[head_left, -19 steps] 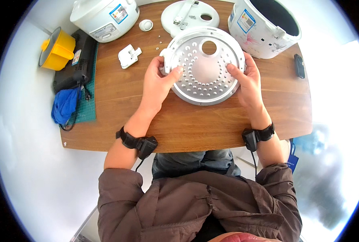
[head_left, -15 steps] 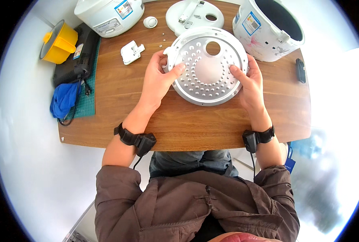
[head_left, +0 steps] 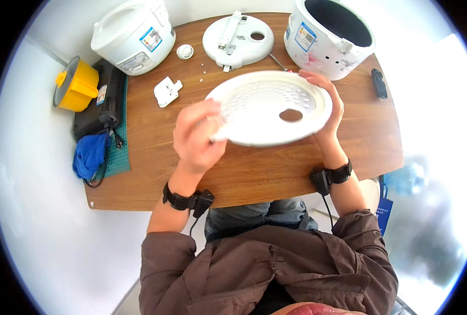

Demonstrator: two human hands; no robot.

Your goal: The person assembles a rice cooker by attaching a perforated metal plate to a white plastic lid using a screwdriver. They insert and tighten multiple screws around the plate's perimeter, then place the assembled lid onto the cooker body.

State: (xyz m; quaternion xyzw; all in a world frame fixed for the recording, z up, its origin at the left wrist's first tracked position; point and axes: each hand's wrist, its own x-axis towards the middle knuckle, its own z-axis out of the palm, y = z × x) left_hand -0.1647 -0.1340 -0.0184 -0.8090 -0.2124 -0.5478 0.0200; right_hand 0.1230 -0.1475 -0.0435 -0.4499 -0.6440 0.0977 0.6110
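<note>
Above the table I hold a round rice cooker inner lid (head_left: pixel 259 113), tilted, its white dimpled side facing me and its round hole toward the lower right. My right hand (head_left: pixel 328 107) grips its right edge, fingers curled over the far rim. At its left edge is my left hand (head_left: pixel 196 136), fingers bent and smeared by motion; whether they grip the rim or only touch it I cannot tell. Beyond the lid lies a white outer lid cover (head_left: pixel 244 50) with a round hole. A white plastic bracket (head_left: pixel 167 92) and a small round white cap (head_left: pixel 185 51) lie nearby.
An open white rice cooker body (head_left: pixel 317 47) stands at the far right, a closed rice cooker (head_left: pixel 139 44) at the far left. A yellow container (head_left: pixel 81 86) sits on a black case (head_left: pixel 99 105) beside a blue cloth (head_left: pixel 90 155). A small dark object (head_left: pixel 379 84) lies near the right edge.
The inner lid has been turned over from its metal side to its white side and tilted. My left hand has shifted its hold and moved lower; the view has shifted slightly.
</note>
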